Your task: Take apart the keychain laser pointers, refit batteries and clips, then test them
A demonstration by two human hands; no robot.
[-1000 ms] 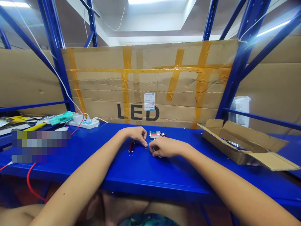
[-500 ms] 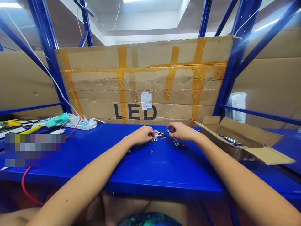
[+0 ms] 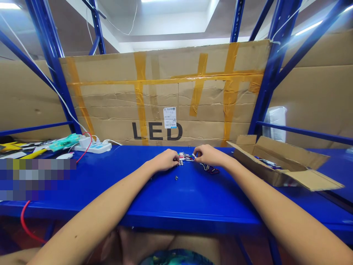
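A row of thin, coloured metal pieces with shiny ends (image 3: 185, 157) lies on the blue table between my hands. My left hand (image 3: 167, 160) rests at the left end of this row, its fingers curled and pinched together at the pieces; what they grip is hidden. My right hand (image 3: 208, 155) pinches a small whitish piece (image 3: 194, 156) at the row's right end. Below my right hand lie a silver carabiner (image 3: 204, 167) and a dark red carabiner (image 3: 213, 170). Nearer to me is a small metal part (image 3: 176, 178), apart from both hands.
An open cardboard box (image 3: 271, 173) with metal pieces inside stands on the right. A white power strip (image 3: 95, 148) and a pile of tools and bags are on the left. A large taped carton (image 3: 116, 99) stands behind the blue table (image 3: 193, 198).
My right hand has moved slightly left, bringing the whitish piece to the row's right end. My left hand stays by the row. The whole view has shifted a little.
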